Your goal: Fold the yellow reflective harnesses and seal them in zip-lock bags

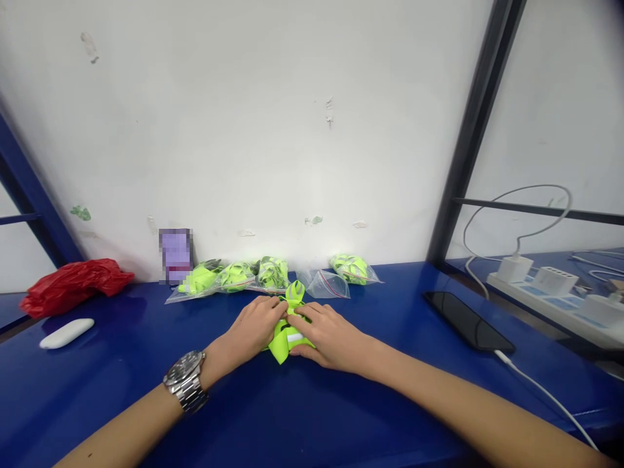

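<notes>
A bundle of neon yellow-green reflective straps [279,349] with silver-white bands lies on the blue table [205,416], between my two hands. My left hand [257,324] presses its curled fingers against the bundle's left side, and its wrist wears a metal watch. From the right, my right hand [332,335] closes on the same straps, thumb low and fingers across the top. One strap end loops up beyond the fingertips. The fingers hide part of the bundle's middle.
Clear zip bags with similar straps [236,276] line the wall, near an unfilled-looking zip bag [324,285] and another filled bag [351,268]. At left are a red plastic bag [78,284] and a white case [67,333]. A charging phone [468,320] and power strip [541,302] sit right.
</notes>
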{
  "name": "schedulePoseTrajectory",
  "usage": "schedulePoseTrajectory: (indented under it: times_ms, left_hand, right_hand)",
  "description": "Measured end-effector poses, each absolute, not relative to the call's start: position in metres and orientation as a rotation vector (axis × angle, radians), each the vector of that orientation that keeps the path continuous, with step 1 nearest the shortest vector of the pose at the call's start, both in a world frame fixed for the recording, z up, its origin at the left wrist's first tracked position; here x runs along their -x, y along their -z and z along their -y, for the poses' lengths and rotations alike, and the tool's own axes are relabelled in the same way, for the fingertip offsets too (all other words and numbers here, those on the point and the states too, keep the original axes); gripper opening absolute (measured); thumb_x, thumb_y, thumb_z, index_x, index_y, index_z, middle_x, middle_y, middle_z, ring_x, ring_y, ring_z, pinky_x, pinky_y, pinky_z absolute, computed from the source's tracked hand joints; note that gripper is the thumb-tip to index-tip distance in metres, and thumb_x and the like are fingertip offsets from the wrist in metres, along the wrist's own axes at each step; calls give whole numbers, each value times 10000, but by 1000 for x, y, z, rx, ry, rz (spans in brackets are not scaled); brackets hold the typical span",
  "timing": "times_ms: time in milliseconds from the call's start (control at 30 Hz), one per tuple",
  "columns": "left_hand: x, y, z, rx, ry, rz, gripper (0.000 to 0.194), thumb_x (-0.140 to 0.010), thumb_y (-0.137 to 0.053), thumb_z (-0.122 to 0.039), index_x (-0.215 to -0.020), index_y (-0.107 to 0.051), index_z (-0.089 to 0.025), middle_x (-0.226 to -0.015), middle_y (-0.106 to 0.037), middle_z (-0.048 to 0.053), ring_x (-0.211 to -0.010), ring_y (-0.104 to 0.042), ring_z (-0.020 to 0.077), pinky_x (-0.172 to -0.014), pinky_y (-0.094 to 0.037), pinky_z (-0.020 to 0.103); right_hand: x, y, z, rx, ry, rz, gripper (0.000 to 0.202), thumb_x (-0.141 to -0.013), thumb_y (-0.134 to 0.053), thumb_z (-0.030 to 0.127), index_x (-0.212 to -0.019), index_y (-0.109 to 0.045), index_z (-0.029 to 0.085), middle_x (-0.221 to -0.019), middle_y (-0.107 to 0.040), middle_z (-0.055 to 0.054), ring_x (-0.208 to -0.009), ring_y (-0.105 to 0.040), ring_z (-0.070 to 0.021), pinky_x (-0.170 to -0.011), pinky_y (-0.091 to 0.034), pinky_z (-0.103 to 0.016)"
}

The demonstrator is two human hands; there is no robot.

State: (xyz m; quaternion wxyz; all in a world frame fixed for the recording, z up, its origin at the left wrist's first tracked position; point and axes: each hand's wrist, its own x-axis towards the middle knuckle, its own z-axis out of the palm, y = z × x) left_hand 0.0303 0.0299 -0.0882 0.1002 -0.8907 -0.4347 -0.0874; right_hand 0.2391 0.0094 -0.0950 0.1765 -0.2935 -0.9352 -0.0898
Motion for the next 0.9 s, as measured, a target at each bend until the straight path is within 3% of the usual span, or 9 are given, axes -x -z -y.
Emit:
schedulePoseTrajectory:
  times_ms: [167,433,700,900]
  left_hand:
    - [-17,82,-16,2872,325,1353,435,-1004,-204,-417,-1308,-453,-232,-1105,-614,70,-1002,-590,213,-836,-437,334]
    - [-14,60,-21,3013,166,1320,622,-835,-495,-634,-1302,-508,-223,-1132,-635,86,-977,-606,270,-839,-433,353]
    - [-18,71,-26,3001,195,1283,588,-731,-661,-432,-1228,-490,-168,-1239,-539,127,-1138,-520,294,-962,-419,399]
    - [-25,78,-29,2888,154,1238,412,-768,-550,-260,-1159,-484,-153,-1147,-544,125,-1054,-536,273,-904,-446,388]
  right_hand:
    - [-244,98,-8,786,243,2645,463,-954,-397,472,-1287,-444,154,-1238,-528,-185,-1156,-486,-295,-885,-468,-450]
    - [-251,96,-5,810,178,2688,601,-960,-340,509,-1446,-284,159,-1359,-443,-184,-1194,-432,-295,-921,-422,-461]
    - [-248,98,-7,785,146,2668,656,-936,-395,508,-1455,-265,128,-1355,-439,-201,-1230,-402,-314,-968,-395,-492]
    - [-248,104,-22,780,206,2654,644,-923,-446,492,-1413,-310,97,-1310,-462,-224,-1225,-411,-337,-930,-440,-513]
